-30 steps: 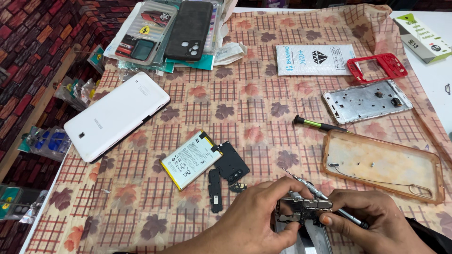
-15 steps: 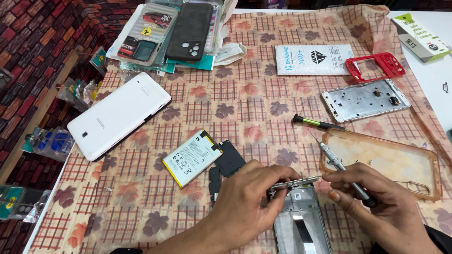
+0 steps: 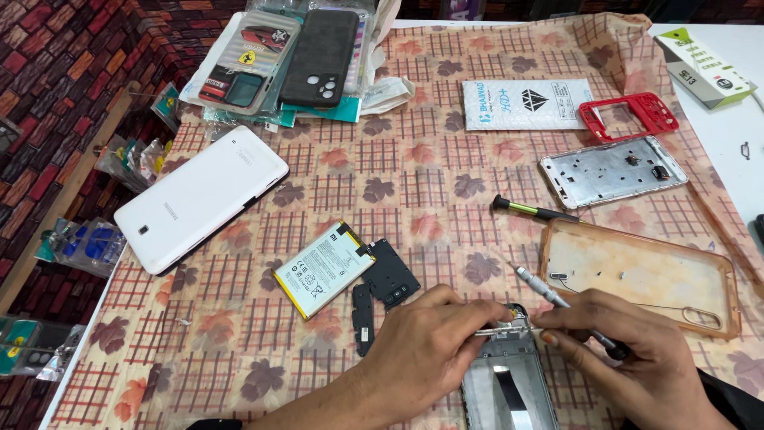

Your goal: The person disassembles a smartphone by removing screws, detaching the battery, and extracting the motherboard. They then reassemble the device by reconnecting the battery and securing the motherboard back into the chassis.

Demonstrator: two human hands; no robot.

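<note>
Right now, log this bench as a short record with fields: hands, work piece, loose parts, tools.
left hand: holds tweezers at the top edge of the phone frame
right hand: grips a screwdriver, fingertips at the same edge
phone frame: open, back off, lying between the hands
loose parts: battery, black covers beside it
spare tool: green screwdriver on the cloth
nearby: clear case, metal frame, red frame, white tablet
</note>
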